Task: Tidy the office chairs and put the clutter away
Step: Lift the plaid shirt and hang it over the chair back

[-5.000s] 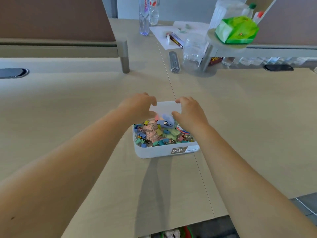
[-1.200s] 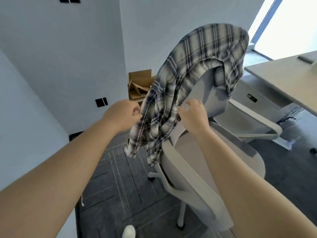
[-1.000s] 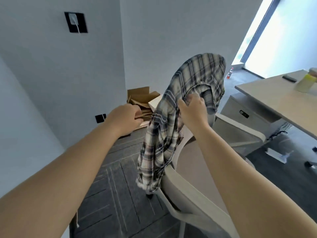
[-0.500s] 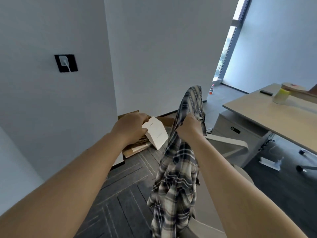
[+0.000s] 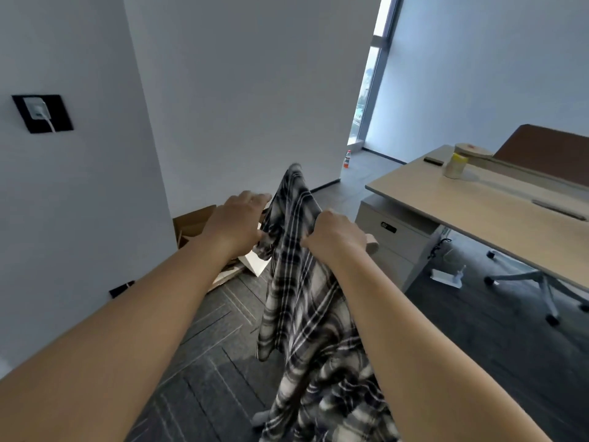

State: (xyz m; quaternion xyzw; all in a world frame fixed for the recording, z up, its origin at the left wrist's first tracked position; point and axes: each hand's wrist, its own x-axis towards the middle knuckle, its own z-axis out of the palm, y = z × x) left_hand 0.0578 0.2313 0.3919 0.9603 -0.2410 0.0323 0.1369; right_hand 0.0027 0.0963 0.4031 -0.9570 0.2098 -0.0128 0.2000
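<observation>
A grey and black plaid shirt point(image 5: 306, 314) hangs in the air in front of me, its lower part trailing down past the bottom of the view. My right hand point(image 5: 334, 234) is closed on a bunch of the cloth near its top. My left hand point(image 5: 237, 223) is at the shirt's upper left edge with its fingers on the fabric. The office chair that the shirt came from is hidden behind the shirt and my arms.
Flattened cardboard boxes point(image 5: 194, 224) and a white sheet lie against the wall ahead. A wooden desk point(image 5: 484, 205) with a jar stands at the right, a drawer cabinet point(image 5: 392, 237) under it, and a chair base point(image 5: 538, 282) beyond. A bottle point(image 5: 347, 159) stands by the window.
The shirt has come off the chair back and now hangs from my hands. My view has risen, so the chair has dropped out of sight and more of the desk shows.
</observation>
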